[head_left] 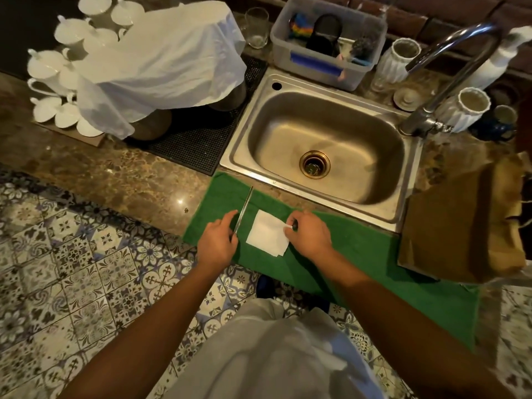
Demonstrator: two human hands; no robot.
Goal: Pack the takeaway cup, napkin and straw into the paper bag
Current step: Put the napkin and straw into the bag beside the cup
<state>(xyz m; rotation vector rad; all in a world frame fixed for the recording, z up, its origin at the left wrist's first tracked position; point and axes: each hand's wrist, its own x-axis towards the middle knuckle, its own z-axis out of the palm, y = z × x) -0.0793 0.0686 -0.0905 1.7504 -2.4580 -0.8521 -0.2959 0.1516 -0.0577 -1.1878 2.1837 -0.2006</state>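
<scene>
1. The napkin [267,237] lay flat on a green towel [359,249] at the counter's front edge, below the sink [322,145].
2. The right hand [309,233] pinched the napkin's right corner.
3. The left hand [217,241] was closed on the straw's [244,210] near end.
4. The bag [460,226] lay well right.

Napkin [267,233], straw [243,210], bag [460,223] on counter
</scene>
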